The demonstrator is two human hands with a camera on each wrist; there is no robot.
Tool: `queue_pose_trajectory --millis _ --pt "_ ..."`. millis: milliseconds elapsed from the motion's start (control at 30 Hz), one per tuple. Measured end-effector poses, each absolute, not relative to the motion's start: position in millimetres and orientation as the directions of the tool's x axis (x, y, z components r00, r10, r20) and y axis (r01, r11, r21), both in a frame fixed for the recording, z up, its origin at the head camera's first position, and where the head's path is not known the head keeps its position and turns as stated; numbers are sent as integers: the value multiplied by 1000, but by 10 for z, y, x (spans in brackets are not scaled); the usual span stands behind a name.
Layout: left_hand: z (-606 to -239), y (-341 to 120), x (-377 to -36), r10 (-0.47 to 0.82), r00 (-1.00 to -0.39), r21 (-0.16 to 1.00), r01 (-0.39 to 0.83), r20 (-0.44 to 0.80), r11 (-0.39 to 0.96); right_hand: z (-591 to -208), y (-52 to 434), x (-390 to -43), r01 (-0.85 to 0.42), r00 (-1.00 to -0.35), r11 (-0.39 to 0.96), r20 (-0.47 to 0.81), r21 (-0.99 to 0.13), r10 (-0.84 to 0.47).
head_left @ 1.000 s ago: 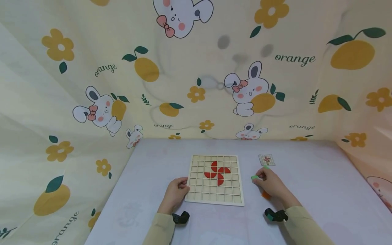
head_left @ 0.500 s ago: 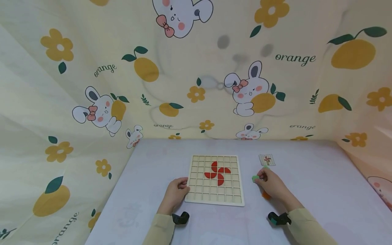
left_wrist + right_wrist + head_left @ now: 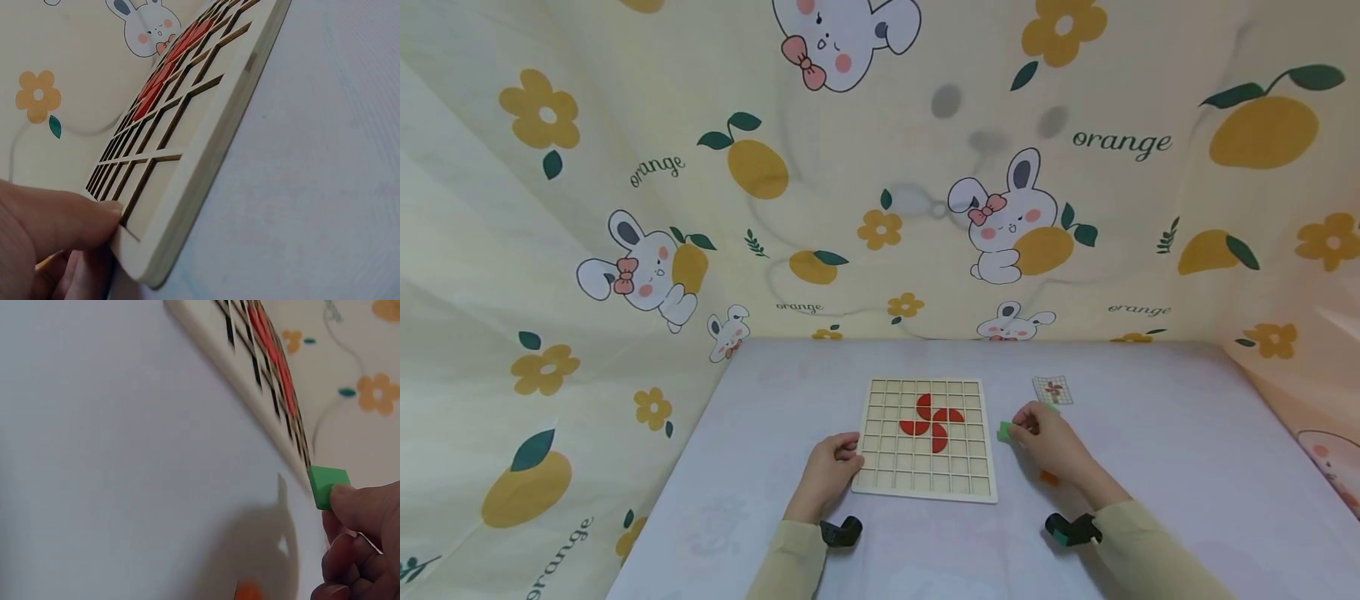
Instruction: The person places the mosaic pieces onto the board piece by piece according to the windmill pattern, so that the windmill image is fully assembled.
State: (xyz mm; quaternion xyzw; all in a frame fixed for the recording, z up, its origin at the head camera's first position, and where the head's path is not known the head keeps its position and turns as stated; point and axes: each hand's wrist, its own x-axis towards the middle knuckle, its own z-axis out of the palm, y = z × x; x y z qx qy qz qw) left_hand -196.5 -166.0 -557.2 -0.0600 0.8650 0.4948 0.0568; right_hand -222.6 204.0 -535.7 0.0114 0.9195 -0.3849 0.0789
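Note:
A wooden grid board (image 3: 883, 480) lies on the table with several red rounded pieces (image 3: 938, 437) set in a pinwheel near its middle. My left hand (image 3: 826, 477) grips the board's left edge; in the left wrist view the thumb (image 3: 81, 219) lies on the rim, with the other fingers partly hidden below. Between thumb and fingertips my right hand (image 3: 1052, 446) pinches a small green square tile (image 3: 325, 482), just off the board's right edge. Another green tile (image 3: 1052, 407) shows beyond the right hand, partly covered by it.
An orange piece (image 3: 1049, 478) lies on the table near the right wrist. At the back right is a small card (image 3: 1052, 389) printed with a grid and red pinwheel. A cloth (image 3: 820, 192) patterned with rabbits and oranges hangs behind and beside the white table (image 3: 790, 383).
My right hand has moved left toward the board with the green tile, uncovering more of the orange piece. The left hand stays on the board's edge.

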Motion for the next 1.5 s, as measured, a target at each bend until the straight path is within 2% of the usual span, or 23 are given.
queue_pose_trajectory --millis 500,767,1500 --pt "-5565 -1662 -1952 -50 -986 858 -163 -159 488 -5334 1270 -2203 5 -984 625 -115 -781 -136" --pt "-5569 -1655 -1949 -54 -986 860 -166 -160 483 -5379 983 -2161 -32 -987 622 -75 -782 -144" --pt "-5594 -1663 -1953 -58 -987 871 -160 -150 464 -5440 763 -2121 -80 -987 689 -41 -720 -157"
